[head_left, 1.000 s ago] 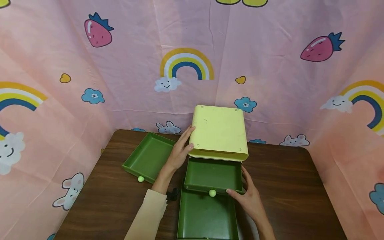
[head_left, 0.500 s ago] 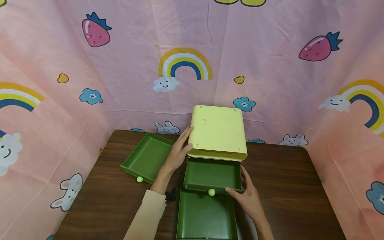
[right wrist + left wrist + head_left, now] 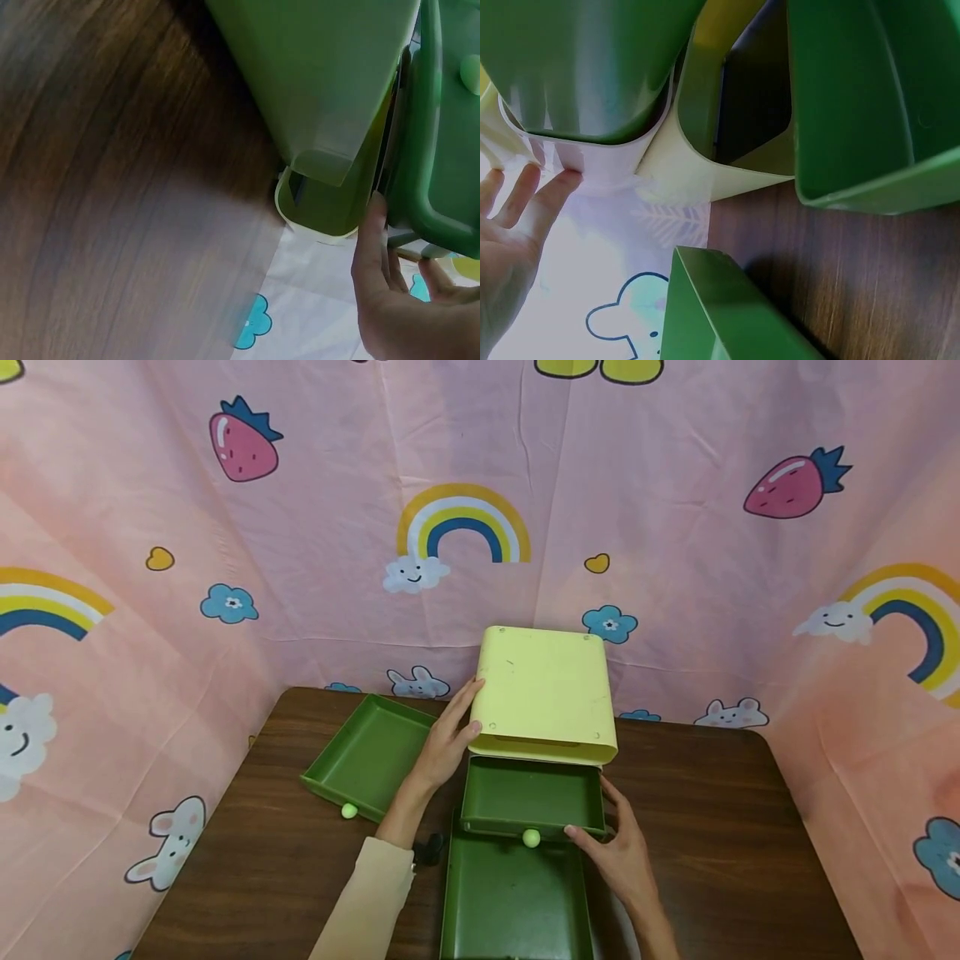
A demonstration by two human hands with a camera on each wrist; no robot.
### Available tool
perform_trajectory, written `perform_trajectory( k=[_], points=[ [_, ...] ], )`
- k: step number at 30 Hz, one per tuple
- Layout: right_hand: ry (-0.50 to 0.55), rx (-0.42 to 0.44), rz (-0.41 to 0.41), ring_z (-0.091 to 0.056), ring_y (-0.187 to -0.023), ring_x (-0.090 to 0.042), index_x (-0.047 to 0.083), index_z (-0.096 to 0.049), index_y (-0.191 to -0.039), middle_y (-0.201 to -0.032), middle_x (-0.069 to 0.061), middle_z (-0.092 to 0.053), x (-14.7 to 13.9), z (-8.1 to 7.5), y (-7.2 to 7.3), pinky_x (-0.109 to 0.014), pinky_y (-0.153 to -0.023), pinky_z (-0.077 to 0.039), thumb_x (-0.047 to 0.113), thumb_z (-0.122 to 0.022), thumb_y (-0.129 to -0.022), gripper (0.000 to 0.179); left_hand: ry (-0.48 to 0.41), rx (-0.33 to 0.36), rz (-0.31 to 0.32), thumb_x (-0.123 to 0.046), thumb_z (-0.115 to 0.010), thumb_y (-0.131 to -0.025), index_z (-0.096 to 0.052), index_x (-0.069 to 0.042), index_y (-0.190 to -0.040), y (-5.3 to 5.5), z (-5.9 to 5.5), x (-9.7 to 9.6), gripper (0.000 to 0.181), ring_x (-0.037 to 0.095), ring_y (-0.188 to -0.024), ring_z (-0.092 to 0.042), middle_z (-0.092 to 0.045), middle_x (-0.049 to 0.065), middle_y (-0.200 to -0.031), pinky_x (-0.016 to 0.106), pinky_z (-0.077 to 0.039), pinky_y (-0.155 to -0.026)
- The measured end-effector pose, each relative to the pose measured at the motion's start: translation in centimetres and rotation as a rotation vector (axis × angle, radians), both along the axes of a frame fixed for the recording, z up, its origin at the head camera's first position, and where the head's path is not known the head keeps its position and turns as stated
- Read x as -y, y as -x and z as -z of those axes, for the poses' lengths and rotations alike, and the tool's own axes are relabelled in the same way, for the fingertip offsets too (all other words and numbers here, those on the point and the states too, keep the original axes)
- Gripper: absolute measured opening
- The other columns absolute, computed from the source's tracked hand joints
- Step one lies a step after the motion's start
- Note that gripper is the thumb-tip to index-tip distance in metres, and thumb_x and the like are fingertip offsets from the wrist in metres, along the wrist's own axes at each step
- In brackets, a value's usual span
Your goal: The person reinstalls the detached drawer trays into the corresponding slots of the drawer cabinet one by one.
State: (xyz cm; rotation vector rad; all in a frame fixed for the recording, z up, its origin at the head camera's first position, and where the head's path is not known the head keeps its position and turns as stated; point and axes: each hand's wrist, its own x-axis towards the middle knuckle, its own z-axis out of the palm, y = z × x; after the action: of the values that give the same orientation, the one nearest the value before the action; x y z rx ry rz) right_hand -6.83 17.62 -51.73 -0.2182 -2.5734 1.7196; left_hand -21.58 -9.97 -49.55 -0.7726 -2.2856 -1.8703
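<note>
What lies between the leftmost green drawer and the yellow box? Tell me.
The left hand, at the side of the yellow box, and some tabletop; the head view shows it.

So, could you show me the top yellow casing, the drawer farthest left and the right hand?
Top yellow casing (image 3: 546,685): head view, its upper face.
Drawer farthest left (image 3: 371,750): head view, its inside floor.
Right hand (image 3: 627,853): head view, back of the hand.

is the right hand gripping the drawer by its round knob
No, the right hand holds the green drawer near its corner, thumb on the front edge, apart from the round knob.
</note>
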Motion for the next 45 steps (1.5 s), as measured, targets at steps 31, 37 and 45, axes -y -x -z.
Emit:
perform_trajectory(
  k=[31,37,45],
  points=[
    [-0.226,-0.086,0.113,-0.057,-0.103,-0.027,0.01,-0.044,-0.143,-0.137,-0.013,-0.049,0.1,0.7,0.2,-0.04,-0.074,-0.05,0.05,-0.08,-0.08,0.083,0.014,-0.021,-0.04,-0.041,-0.051,-0.102,-0.033,-0.028,-0.157,-0.1,0.2,-0.1,0.059,0.018,-0.149,-0.021,-0.024,-0.003,-0.163,0.053,-0.022,-0.116],
    [-0.193,-0.098,0.139,-0.055,-0.107,-0.027,0.011,-0.036,-0.149,-0.138,-0.015,-0.048,0.2,1.0,0.7,-0.041,-0.078,-0.049,0.041,-0.082,-0.082,0.087,0.018,-0.012,-0.035,-0.048,-0.05,-0.102,-0.031,-0.031,-0.157,0.0,0.2,0.0,0.061,0.013,-0.149,-0.02,-0.023,-0.008,-0.163,0.051,-0.023,-0.116],
    [-0.181,-0.132,0.102,-0.048,-0.114,-0.028,0.007,-0.023,-0.157,-0.148,-0.018,-0.036,0.3,1.5,1.1,-0.038,-0.078,-0.046,0.033,-0.078,-0.088,0.092,0.014,-0.001,-0.019,-0.025,-0.051,-0.103,-0.032,-0.007,-0.156,-1.5,-2.5,-0.2,0.059,0.029,-0.149,-0.022,-0.025,0.014,-0.162,0.055,-0.023,-0.115]
  ],
)
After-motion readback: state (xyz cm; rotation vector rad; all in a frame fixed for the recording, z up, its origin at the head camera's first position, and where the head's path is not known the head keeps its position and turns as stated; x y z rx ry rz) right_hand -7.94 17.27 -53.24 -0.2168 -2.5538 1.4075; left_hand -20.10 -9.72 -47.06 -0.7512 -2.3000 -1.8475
